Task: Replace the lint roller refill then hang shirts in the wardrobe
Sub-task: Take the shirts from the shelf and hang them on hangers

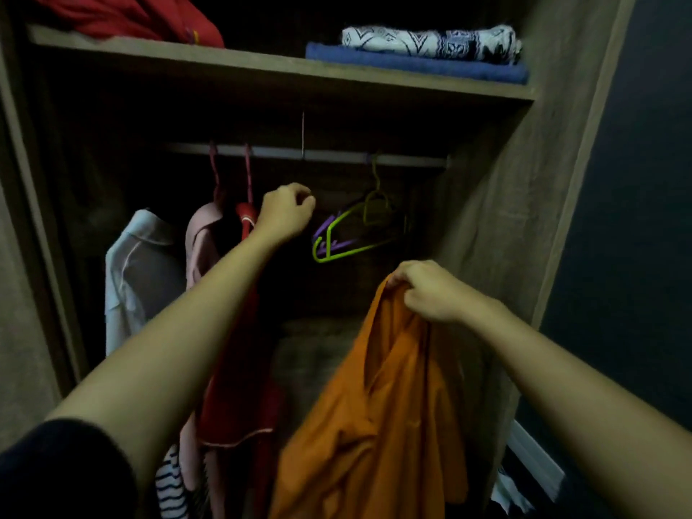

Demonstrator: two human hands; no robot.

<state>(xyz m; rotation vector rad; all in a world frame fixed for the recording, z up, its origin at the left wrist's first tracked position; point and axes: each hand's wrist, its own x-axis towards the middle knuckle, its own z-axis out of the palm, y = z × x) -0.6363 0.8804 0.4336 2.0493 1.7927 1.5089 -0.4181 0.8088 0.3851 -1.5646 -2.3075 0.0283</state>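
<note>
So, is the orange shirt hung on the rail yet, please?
No: the orange shirt dangles bunched from the right hand, below the rail.

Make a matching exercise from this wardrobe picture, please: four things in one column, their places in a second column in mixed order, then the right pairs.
Things
1. orange shirt
2. empty hangers
3. blue folded cloth
4. pale shirt

Places
A. on the top shelf, under a patterned cloth
B. hanging farthest left
C. gripped by the right hand
D. on the rail, near its right end

Pairs: 1-C, 2-D, 3-A, 4-B
</note>
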